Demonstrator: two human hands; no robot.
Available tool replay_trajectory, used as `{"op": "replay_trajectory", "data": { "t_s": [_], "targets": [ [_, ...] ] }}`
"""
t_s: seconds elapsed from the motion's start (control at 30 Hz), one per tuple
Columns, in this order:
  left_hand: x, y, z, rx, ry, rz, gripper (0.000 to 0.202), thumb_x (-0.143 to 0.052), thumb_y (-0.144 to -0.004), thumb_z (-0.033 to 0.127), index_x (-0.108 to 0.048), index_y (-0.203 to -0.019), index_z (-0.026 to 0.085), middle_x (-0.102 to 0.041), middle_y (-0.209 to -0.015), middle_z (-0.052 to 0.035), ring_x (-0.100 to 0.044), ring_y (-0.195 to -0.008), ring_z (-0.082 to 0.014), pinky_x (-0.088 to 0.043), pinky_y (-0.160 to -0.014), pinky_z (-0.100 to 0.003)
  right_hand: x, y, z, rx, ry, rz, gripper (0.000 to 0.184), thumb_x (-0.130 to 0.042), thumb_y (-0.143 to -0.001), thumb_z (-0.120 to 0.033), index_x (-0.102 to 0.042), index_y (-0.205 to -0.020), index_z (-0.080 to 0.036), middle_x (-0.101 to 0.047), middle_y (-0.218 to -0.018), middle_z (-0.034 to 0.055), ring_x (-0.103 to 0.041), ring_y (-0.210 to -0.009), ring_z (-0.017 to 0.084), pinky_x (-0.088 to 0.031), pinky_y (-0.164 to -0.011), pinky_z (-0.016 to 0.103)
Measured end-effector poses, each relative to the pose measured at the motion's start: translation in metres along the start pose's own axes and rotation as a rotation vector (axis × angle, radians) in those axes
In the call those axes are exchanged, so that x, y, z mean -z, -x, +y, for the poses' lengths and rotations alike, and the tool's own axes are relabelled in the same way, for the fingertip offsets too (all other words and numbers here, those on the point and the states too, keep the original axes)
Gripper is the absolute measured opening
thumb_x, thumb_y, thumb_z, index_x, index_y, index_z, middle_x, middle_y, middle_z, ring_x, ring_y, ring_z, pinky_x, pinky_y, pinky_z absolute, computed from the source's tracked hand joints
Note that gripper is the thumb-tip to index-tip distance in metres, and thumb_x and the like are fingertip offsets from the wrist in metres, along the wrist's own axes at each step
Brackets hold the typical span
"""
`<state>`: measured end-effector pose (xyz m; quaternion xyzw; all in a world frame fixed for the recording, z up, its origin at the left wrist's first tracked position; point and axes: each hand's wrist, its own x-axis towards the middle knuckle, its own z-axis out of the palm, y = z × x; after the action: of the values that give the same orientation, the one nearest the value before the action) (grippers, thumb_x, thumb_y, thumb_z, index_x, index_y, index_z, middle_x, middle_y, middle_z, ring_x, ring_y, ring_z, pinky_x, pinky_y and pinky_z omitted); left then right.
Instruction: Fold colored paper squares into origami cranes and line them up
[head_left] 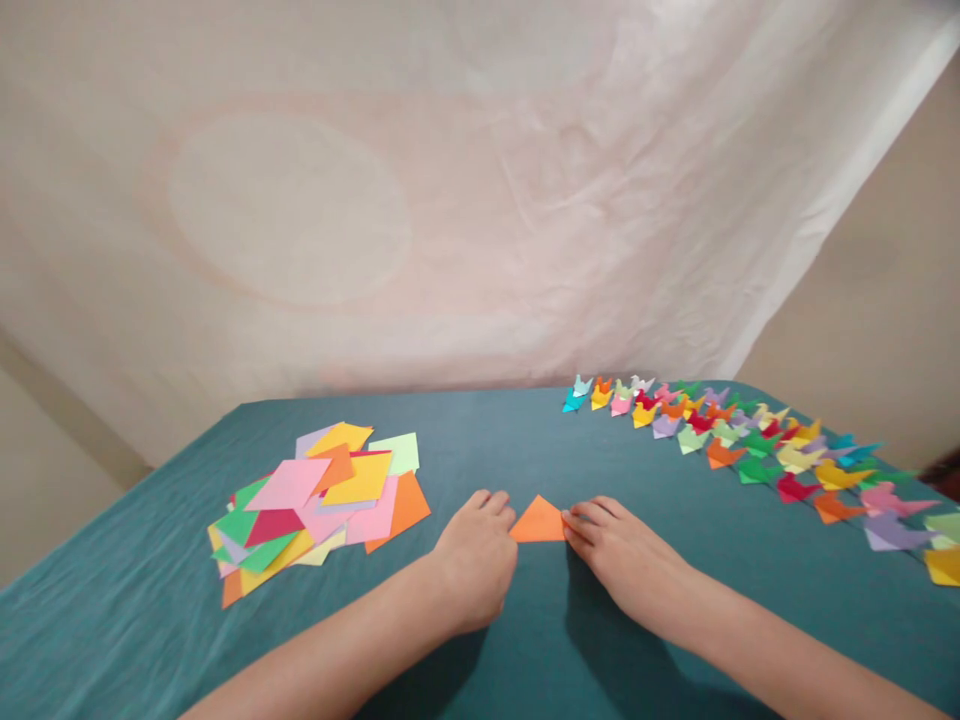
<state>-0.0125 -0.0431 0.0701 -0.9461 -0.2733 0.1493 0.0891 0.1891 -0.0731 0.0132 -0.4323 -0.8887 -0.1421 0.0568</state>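
Note:
An orange sheet of paper [538,522], folded into a triangle, lies on the table with its peak pointing away from me. My left hand [480,550] is closed at the triangle's left corner, its fingertips partly hidden behind the hand. At the right corner, the fingers of my right hand [611,540] are pressed together on the paper's edge. Both corners are covered by the fingers.
To the left lies a loose pile of coloured paper squares [300,490]. Rows of small folded paper birds [757,445] in many colours stand along the right. A green-blue cloth [480,430] covers the table, and a pale sheet [465,200] hangs behind it.

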Motion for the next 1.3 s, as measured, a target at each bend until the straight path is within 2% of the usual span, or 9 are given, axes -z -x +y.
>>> {"op": "replay_trajectory", "data": {
  "t_s": [0.33,0.67,0.8,0.87,0.93,1.03,1.13,1.3],
  "targets": [
    [-0.005,-0.001,-0.004,-0.019,0.051,0.058,0.017,-0.060,-0.072,0.027,-0.070,-0.073,0.013,-0.062,-0.092,-0.0116,-0.049,-0.099,-0.0267,-0.036,-0.083,-0.038,0.003,0.007,0.008,-0.081,0.065,-0.112,0.009,-0.063,-0.076,-0.010,-0.070,-0.072,-0.015,-0.068,-0.091,0.0094,-0.057,-0.089,0.024,-0.037,-0.076,0.037],
    [-0.008,-0.003,-0.006,0.028,0.129,0.108,0.018,-0.058,-0.077,0.028,-0.066,-0.076,0.012,-0.063,-0.083,-0.0103,-0.058,-0.082,-0.0241,-0.042,-0.073,-0.035,0.010,0.005,0.005,-0.118,0.068,-0.194,0.014,-0.058,-0.079,-0.011,-0.069,-0.071,-0.015,-0.067,-0.088,0.0097,-0.056,-0.085,0.023,-0.034,-0.071,0.036],
    [-0.015,-0.011,-0.008,0.110,0.183,0.163,0.023,-0.056,-0.081,0.033,-0.065,-0.077,0.012,-0.063,-0.080,-0.0095,-0.059,-0.078,-0.0238,-0.043,-0.071,-0.035,0.010,0.003,0.004,-0.126,0.075,-0.215,0.014,-0.058,-0.078,-0.010,-0.068,-0.070,-0.015,-0.066,-0.086,0.0094,-0.056,-0.082,0.022,-0.033,-0.069,0.035],
    [-0.024,-0.019,-0.010,0.150,0.251,0.230,0.024,-0.056,-0.082,0.037,-0.064,-0.080,0.014,-0.062,-0.084,-0.0083,-0.058,-0.081,-0.0237,-0.044,-0.072,-0.035,0.010,0.002,0.003,-0.120,0.082,-0.224,0.013,-0.058,-0.077,-0.010,-0.068,-0.070,-0.015,-0.066,-0.084,0.0096,-0.055,-0.081,0.022,-0.033,-0.069,0.035],
    [-0.035,-0.026,-0.012,0.199,0.375,0.318,0.030,-0.060,-0.079,0.043,-0.061,-0.092,0.015,-0.060,-0.096,-0.0081,-0.056,-0.089,-0.0235,-0.045,-0.075,-0.034,0.009,0.001,0.001,-0.111,0.090,-0.229,0.012,-0.057,-0.076,-0.010,-0.067,-0.070,-0.015,-0.065,-0.082,0.0102,-0.054,-0.080,0.022,-0.032,-0.069,0.035],
    [-0.051,-0.034,-0.014,0.143,0.526,0.434,0.039,-0.059,-0.080,0.044,-0.054,-0.109,0.018,-0.055,-0.111,-0.0073,-0.050,-0.104,-0.0225,-0.041,-0.088,-0.036,0.008,0.000,-0.001,-0.104,0.097,-0.229,0.011,-0.057,-0.075,-0.010,-0.066,-0.070,-0.014,-0.064,-0.080,0.0109,-0.054,-0.080,0.023,-0.032,-0.070,0.035],
    [-0.059,-0.037,-0.015,0.109,0.609,0.473,0.046,-0.057,-0.081,0.046,-0.050,-0.118,0.018,-0.050,-0.120,-0.0085,-0.045,-0.112,-0.0225,-0.037,-0.096,-0.038,0.008,0.000,-0.001,-0.105,0.091,-0.212,0.014,-0.057,-0.074,-0.008,-0.066,-0.067,-0.014,-0.064,-0.077,0.0104,-0.054,-0.078,0.023,-0.032,-0.069,0.035],
    [-0.062,-0.037,-0.016,0.096,0.650,0.493,0.052,-0.057,-0.079,0.050,-0.050,-0.119,0.017,-0.050,-0.120,-0.0098,-0.043,-0.114,-0.0232,-0.035,-0.098,-0.041,0.008,-0.003,0.006,-0.149,0.058,-0.127,0.020,-0.053,-0.074,-0.003,-0.067,-0.065,-0.015,-0.064,-0.072,0.0084,-0.055,-0.076,0.022,-0.034,-0.074,0.036]
  ]
}}
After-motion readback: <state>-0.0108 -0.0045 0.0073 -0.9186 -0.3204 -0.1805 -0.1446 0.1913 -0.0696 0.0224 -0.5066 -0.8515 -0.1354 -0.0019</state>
